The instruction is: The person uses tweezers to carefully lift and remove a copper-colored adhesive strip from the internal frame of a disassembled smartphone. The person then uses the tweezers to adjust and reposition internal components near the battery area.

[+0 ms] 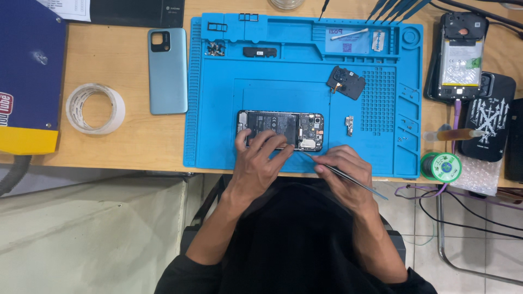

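My left hand [259, 158] is spread, fingertips pressing the opened phone [280, 130] near the blue mat's [218, 109] front edge. My right hand [340, 171] pinches tweezers [343, 175], tip at the phone's lower right corner. Back cover [168, 71] lies left of the mat on the tabletop [131, 136].

Hands: two, a left hand [260, 158] and a right hand [343, 171], both at the near edge of the blue mat [218, 109].
Mats: one.
Opened phones: two, one [280, 130] on the mat, one [460, 54] right of it.
Phone back covers: one, pale blue [167, 71], left of the mat.
Tape rolls: one [95, 109], further left.
Tweezers: one pair [343, 175].
Solder spools: one, green [441, 166], by the mat's right corner.
Dark phone cases: one [487, 117].
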